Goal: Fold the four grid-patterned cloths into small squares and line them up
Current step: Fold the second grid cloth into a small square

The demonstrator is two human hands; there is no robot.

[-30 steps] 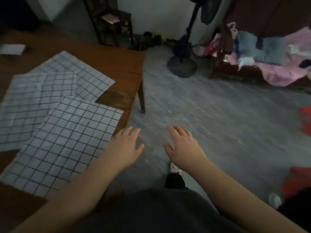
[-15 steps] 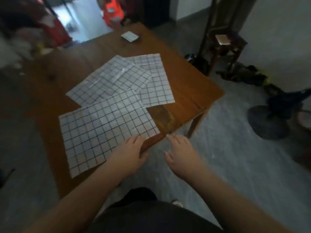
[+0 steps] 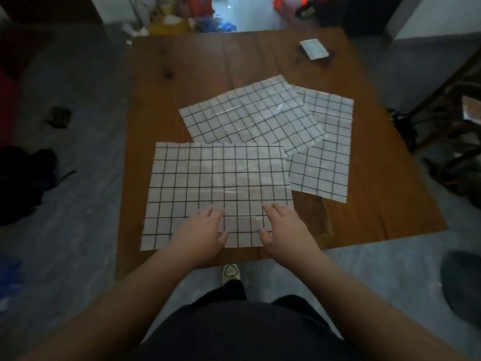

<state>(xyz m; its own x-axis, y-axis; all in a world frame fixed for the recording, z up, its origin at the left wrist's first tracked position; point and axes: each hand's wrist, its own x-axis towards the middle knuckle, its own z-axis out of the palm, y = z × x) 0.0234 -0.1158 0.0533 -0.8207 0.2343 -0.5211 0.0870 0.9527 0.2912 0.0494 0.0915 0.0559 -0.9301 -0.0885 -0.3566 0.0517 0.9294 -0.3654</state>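
Three white cloths with a black grid lie flat and overlapping on a brown wooden table (image 3: 260,56). The nearest cloth (image 3: 218,178) lies square to the table's near edge. Behind it a second cloth (image 3: 250,113) lies at an angle, and a third cloth (image 3: 325,157) sticks out to the right from under it. My left hand (image 3: 201,230) and my right hand (image 3: 282,225) are spread palm down over the near part of the nearest cloth, fingers straight. Neither hand holds anything.
A small white packet (image 3: 313,49) lies at the table's far right corner. A wooden chair (image 3: 458,105) stands to the right of the table. Dark things lie on the grey floor at the left (image 3: 23,175). My shoe (image 3: 230,272) shows below the table edge.
The view has swung left from the floor onto the table, now seen head-on. Both hands have moved from beside the table's edge to over the nearest cloth.
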